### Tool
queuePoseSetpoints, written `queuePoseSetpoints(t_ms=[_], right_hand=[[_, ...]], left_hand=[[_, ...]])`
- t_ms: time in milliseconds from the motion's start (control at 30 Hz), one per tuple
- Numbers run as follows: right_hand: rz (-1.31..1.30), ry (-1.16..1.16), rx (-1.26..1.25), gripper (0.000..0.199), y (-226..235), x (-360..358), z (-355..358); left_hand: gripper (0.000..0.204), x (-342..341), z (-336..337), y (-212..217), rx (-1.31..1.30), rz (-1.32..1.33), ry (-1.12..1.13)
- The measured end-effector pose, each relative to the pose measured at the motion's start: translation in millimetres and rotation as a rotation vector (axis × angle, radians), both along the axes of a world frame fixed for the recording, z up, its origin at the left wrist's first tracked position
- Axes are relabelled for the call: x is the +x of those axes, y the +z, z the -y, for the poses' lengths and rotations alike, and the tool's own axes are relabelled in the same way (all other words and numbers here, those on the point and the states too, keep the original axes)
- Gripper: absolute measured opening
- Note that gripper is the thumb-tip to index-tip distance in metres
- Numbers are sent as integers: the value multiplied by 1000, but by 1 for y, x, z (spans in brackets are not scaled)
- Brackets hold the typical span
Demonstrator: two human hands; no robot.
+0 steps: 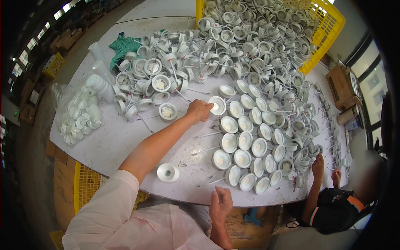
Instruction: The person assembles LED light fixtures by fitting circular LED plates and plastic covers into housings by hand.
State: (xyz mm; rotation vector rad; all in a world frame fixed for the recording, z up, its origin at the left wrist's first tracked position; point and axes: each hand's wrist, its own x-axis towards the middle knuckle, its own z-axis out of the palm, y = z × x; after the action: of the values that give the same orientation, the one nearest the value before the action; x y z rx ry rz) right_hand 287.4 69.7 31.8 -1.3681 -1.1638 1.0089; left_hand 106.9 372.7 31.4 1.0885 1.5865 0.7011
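Note:
My left hand (pixel 200 111) is stretched out over the white table, its fingers closed on the rim of a white round lamp housing (pixel 217 106). That housing is at the far left corner of a group of similar white cups (pixel 243 141), set in slanting rows with pale discs inside and thin wires trailing from several. Near the table's front edge, my right hand (pixel 221 204) is loosely bent, thumb and fingers a little apart, with nothing visible in it. A single white cup-shaped part (pixel 168 173) with a hole in its middle sits to the left of the right hand.
A large heap of lamp housings (pixel 179 62) spills from a yellow crate (pixel 323 37) at the back. At left are a bag of white parts (pixel 81 118), stacked white cups (pixel 100 88) and a green cloth (pixel 124 48). A co-worker's hand (pixel 318 166) reaches in at right.

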Motion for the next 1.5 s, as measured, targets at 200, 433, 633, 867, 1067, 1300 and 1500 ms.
queuePoseSetpoints(t_ms=[200, 433, 633, 867, 1067, 1300, 1500], right_hand=[[2, -23, -63, 17, -9, 10, -2], [-49, -11, -158, 17, -19, 16, -1], [-90, -17, -186, 16, -12, 16, -7], [38, -1, -63, 16, -11, 14, -10], [-80, 0, -41, 17, -5, 9, -8], [23, 132, 110, 17, 20, -22, -39], [291, 305, 289, 51, 6, -125, -180]], left_hand=[[50, 19, -42, -17, 74, -283, -96], [54, 21, -64, -17, 192, -504, -281], [57, 22, -61, -9, 254, -688, -281], [51, 6, -53, 6, 350, -732, -274], [29, -89, 35, 70, 530, -507, 56], [30, -154, 163, 1, 372, -490, 262], [17, -140, 229, -21, 378, -247, 407]])
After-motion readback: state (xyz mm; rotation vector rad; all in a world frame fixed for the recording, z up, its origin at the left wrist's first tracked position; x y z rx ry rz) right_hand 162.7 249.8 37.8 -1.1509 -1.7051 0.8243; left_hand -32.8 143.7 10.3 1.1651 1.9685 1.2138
